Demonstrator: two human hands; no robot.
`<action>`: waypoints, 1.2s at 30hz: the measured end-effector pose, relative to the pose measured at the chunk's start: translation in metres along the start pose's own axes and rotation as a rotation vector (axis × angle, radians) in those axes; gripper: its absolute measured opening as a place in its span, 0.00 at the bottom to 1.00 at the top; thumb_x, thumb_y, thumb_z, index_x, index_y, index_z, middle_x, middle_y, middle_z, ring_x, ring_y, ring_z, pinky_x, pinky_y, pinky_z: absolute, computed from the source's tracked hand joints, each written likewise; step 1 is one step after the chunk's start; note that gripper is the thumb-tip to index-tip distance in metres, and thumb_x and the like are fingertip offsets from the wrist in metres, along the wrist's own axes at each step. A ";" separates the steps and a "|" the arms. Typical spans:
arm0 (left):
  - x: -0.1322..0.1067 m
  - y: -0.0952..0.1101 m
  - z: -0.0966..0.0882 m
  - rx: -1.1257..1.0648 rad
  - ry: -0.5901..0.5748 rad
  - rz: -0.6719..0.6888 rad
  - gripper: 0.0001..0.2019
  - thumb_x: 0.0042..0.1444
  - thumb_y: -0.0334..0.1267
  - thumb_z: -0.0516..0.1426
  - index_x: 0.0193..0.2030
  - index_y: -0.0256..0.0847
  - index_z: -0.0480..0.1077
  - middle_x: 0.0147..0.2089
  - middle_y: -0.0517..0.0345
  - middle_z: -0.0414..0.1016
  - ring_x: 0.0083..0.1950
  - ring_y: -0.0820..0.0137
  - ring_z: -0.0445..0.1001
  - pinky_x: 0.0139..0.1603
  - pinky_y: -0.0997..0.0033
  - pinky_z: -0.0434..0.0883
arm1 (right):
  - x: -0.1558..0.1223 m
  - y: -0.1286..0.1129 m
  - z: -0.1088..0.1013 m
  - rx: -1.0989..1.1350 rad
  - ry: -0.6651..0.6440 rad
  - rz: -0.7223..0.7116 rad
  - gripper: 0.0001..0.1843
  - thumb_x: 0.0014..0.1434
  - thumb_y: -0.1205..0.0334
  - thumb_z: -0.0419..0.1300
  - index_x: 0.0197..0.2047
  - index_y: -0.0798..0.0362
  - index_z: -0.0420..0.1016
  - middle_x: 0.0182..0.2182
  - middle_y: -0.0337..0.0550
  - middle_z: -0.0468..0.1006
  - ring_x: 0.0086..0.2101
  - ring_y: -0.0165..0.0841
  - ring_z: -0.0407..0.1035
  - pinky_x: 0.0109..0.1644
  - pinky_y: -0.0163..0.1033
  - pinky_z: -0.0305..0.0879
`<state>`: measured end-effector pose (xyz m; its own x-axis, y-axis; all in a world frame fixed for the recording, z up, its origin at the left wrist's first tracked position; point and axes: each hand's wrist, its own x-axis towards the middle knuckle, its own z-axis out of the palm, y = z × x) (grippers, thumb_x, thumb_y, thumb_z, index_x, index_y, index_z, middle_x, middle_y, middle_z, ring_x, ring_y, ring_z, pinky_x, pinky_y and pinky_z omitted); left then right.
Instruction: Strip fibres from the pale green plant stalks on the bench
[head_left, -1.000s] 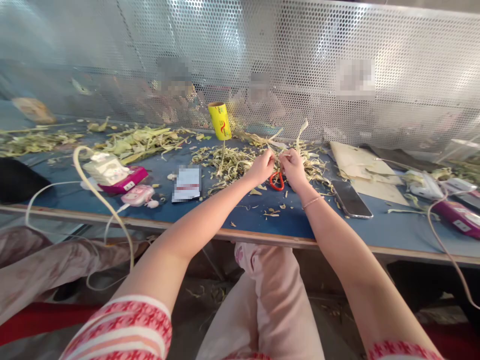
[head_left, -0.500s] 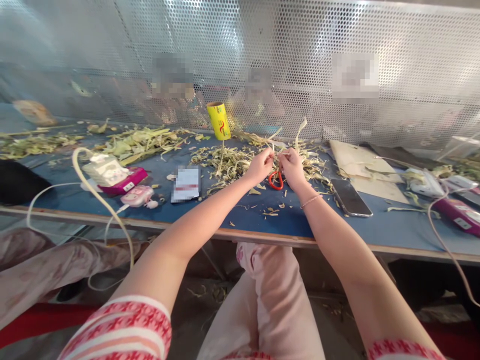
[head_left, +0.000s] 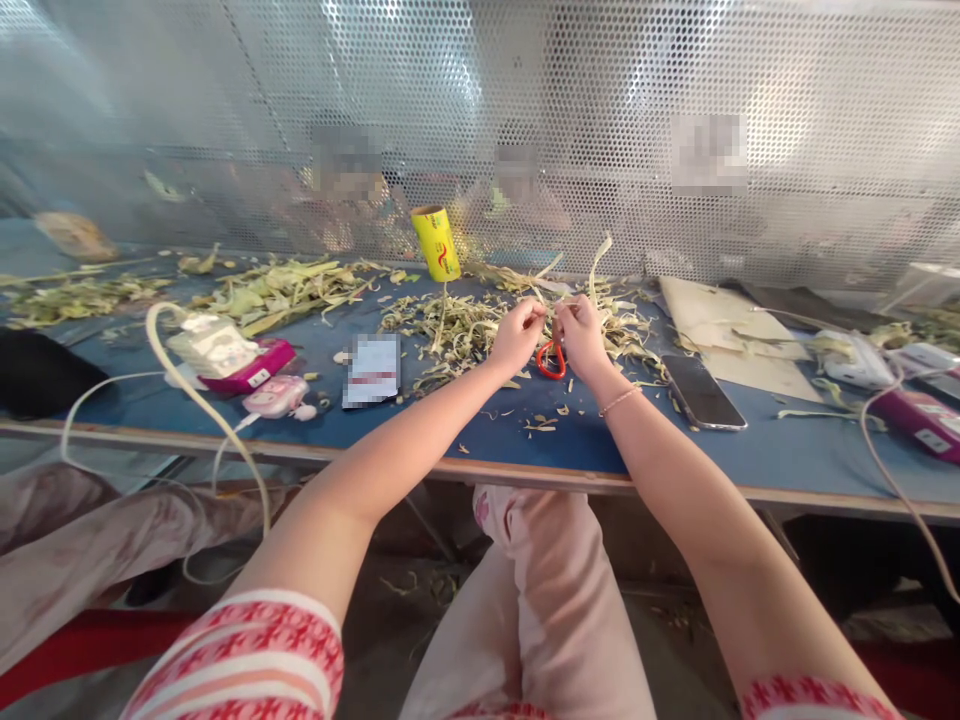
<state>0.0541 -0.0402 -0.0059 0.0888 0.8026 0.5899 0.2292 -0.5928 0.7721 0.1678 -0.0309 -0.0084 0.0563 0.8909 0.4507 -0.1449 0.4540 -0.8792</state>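
Note:
Over a heap of dry, pale green leaf strips point(head_left: 469, 330), my left hand point(head_left: 520, 335) and my right hand point(head_left: 581, 335) are close together with their fingertips pinched. A long pale leaf strip point(head_left: 596, 265) rises from behind my right hand, apparently held in its fingers. Between the left fingertips a bit of pale strip seems to show, though it is small and partly hidden. Red-orange scissors handles point(head_left: 551, 362) show just below and between the hands, beside the right palm; the blades are hidden, and I cannot tell whether the right hand holds them.
A yellow roll point(head_left: 435, 243) stands on a thin stick behind the heap. Left are a white packet point(head_left: 373, 370), a pink corded device point(head_left: 276, 395) and more leaves point(head_left: 292, 285). Right are a phone point(head_left: 703, 392) and cardboard point(head_left: 739, 325). Perforated metal sheeting point(head_left: 600, 100) closes the back.
The hands have stayed almost in place, fingertips still pinched. The thin strip seen between them earlier is now less visible. The view has shifted slightly.

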 end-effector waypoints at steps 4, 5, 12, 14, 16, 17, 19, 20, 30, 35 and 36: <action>-0.003 -0.002 0.002 0.013 0.026 0.004 0.05 0.54 0.30 0.53 0.28 0.40 0.64 0.25 0.62 0.66 0.29 0.74 0.66 0.34 0.73 0.64 | 0.000 -0.001 0.000 0.061 -0.018 0.041 0.15 0.56 0.53 0.59 0.32 0.47 0.53 0.16 0.26 0.55 0.15 0.22 0.50 0.20 0.33 0.45; -0.003 -0.002 0.002 0.020 0.032 0.014 0.04 0.54 0.30 0.53 0.28 0.40 0.65 0.26 0.61 0.68 0.29 0.74 0.67 0.35 0.73 0.65 | 0.000 -0.002 0.000 0.072 -0.018 0.043 0.16 0.56 0.53 0.59 0.32 0.47 0.53 0.17 0.27 0.55 0.16 0.22 0.49 0.20 0.33 0.45; -0.009 0.008 0.002 0.098 -0.022 0.098 0.06 0.54 0.30 0.53 0.27 0.39 0.67 0.26 0.59 0.73 0.29 0.73 0.70 0.34 0.73 0.65 | 0.000 -0.002 -0.001 0.052 0.013 0.024 0.17 0.56 0.50 0.58 0.32 0.48 0.53 0.18 0.27 0.55 0.16 0.22 0.49 0.20 0.32 0.45; -0.010 0.011 0.002 0.110 -0.031 0.095 0.06 0.53 0.29 0.53 0.26 0.38 0.68 0.26 0.59 0.73 0.29 0.74 0.70 0.34 0.73 0.65 | 0.000 -0.002 -0.002 0.049 0.031 0.028 0.14 0.57 0.53 0.58 0.32 0.48 0.54 0.17 0.27 0.55 0.16 0.22 0.50 0.20 0.32 0.45; -0.009 0.012 0.003 0.068 -0.017 0.046 0.05 0.51 0.28 0.54 0.26 0.38 0.68 0.26 0.59 0.73 0.30 0.74 0.70 0.35 0.73 0.65 | 0.000 -0.003 -0.003 0.058 0.027 0.033 0.13 0.57 0.56 0.57 0.32 0.48 0.54 0.16 0.26 0.55 0.16 0.22 0.49 0.20 0.32 0.45; -0.008 0.012 0.003 0.028 -0.004 0.005 0.05 0.50 0.27 0.54 0.25 0.38 0.68 0.26 0.60 0.72 0.30 0.74 0.69 0.35 0.73 0.65 | 0.000 -0.004 -0.004 0.059 0.016 0.034 0.12 0.57 0.57 0.57 0.31 0.48 0.54 0.16 0.26 0.54 0.15 0.22 0.49 0.19 0.32 0.45; -0.004 0.010 0.003 -0.076 0.038 -0.101 0.06 0.50 0.28 0.54 0.24 0.38 0.67 0.24 0.61 0.70 0.29 0.74 0.68 0.34 0.73 0.65 | 0.000 -0.005 -0.004 0.050 -0.021 0.032 0.12 0.57 0.57 0.57 0.31 0.48 0.55 0.15 0.26 0.55 0.15 0.22 0.49 0.19 0.32 0.45; -0.001 0.008 0.003 -0.137 0.060 -0.161 0.07 0.52 0.30 0.53 0.23 0.38 0.66 0.23 0.61 0.69 0.28 0.74 0.68 0.33 0.73 0.64 | 0.000 -0.006 -0.004 0.041 -0.042 0.028 0.12 0.57 0.57 0.58 0.31 0.48 0.55 0.15 0.25 0.55 0.15 0.22 0.49 0.19 0.32 0.45; 0.004 -0.002 -0.001 -0.032 0.156 -0.093 0.19 0.59 0.51 0.54 0.24 0.42 0.60 0.18 0.64 0.59 0.23 0.75 0.61 0.29 0.70 0.58 | -0.007 -0.006 0.004 -0.070 -0.186 -0.027 0.16 0.56 0.50 0.60 0.30 0.48 0.56 0.14 0.26 0.58 0.14 0.22 0.52 0.17 0.32 0.48; 0.005 -0.001 -0.004 -0.020 0.194 -0.088 0.16 0.61 0.44 0.55 0.24 0.42 0.58 0.19 0.65 0.58 0.24 0.74 0.61 0.31 0.70 0.59 | -0.009 -0.008 0.007 -0.014 -0.228 -0.005 0.15 0.56 0.53 0.60 0.30 0.48 0.56 0.14 0.25 0.57 0.13 0.21 0.50 0.17 0.31 0.46; 0.006 -0.001 -0.004 -0.031 0.197 -0.096 0.16 0.61 0.44 0.55 0.24 0.42 0.58 0.19 0.65 0.58 0.24 0.74 0.61 0.31 0.70 0.59 | -0.009 -0.008 0.007 -0.007 -0.236 -0.006 0.15 0.56 0.53 0.60 0.30 0.48 0.56 0.14 0.25 0.56 0.13 0.21 0.49 0.17 0.31 0.45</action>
<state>0.0503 -0.0351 -0.0022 -0.1240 0.8285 0.5460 0.1972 -0.5187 0.8319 0.1620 -0.0428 -0.0041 -0.1753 0.8601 0.4791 -0.1385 0.4602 -0.8769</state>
